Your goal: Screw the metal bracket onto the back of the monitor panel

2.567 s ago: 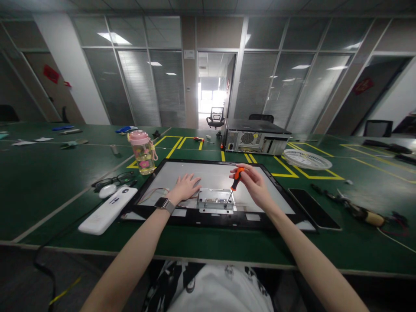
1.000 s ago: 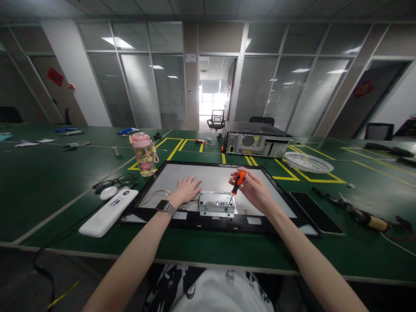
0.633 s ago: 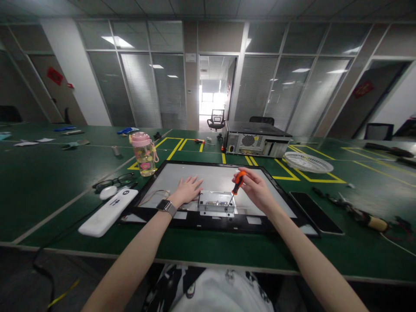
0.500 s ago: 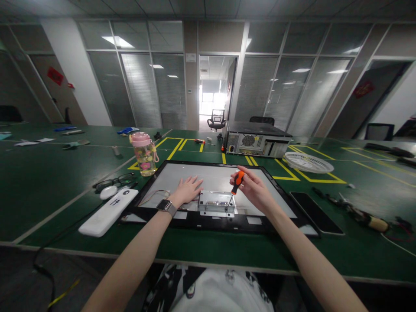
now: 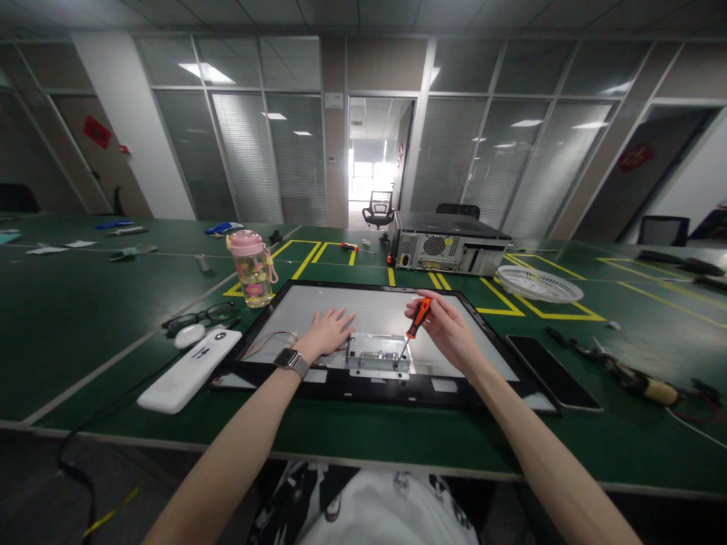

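Observation:
A flat display panel [image 5: 295, 303] with a black frame lies on the green table, its grey-white side up. On its near half sits a metal bracket [image 5: 369, 344] with a row of connectors. My left hand [image 5: 328, 331] rests flat on the panel just left of the bracket, fingers spread, a watch on the wrist. In my right hand [image 5: 446, 325] is an orange and black screwdriver [image 5: 419, 318], tilted, its shaft pointing down and left. The tip meets the right part of the bracket; whether a screw is under it is too small to tell.
Left of the panel are a white power bank [image 5: 190, 371], glasses [image 5: 210, 316] and a pink-lidded bottle [image 5: 251, 269]. A black phone [image 5: 552, 372] and cables lie to the right. Behind stand a computer case [image 5: 451, 242] and a white basket [image 5: 539, 284].
The screwdriver handle has tilted slightly further right, and my right hand has shifted a little with it. The tip stays on the bracket. My left hand has not moved.

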The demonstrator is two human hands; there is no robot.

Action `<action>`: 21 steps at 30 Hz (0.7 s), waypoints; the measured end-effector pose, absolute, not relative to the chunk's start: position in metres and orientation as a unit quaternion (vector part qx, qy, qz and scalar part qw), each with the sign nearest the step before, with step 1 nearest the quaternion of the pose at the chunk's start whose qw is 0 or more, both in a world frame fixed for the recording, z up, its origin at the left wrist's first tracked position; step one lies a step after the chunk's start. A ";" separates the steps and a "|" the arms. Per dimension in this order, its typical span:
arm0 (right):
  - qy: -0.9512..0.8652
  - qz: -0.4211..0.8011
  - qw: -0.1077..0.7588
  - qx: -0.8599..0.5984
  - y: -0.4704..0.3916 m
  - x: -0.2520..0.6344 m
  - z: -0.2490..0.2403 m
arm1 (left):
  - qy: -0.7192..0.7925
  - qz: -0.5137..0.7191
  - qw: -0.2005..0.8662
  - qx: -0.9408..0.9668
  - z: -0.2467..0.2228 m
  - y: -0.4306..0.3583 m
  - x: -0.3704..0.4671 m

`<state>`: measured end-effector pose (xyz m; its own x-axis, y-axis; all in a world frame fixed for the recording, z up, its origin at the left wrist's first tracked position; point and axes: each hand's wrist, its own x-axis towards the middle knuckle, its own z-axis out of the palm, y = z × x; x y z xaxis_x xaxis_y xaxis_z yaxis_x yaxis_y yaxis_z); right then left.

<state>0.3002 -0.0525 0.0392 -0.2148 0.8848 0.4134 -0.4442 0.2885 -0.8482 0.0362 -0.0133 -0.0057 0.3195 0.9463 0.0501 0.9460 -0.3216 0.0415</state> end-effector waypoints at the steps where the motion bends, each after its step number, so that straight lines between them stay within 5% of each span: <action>1: -0.549 0.557 0.590 -0.201 -0.053 0.300 0.040 | 0.582 0.032 0.003 0.812 -0.006 -0.013 0.036; 21: -0.570 0.513 0.601 -0.224 -0.053 0.300 0.038 | 0.576 0.026 -0.007 0.817 -0.005 -0.014 0.037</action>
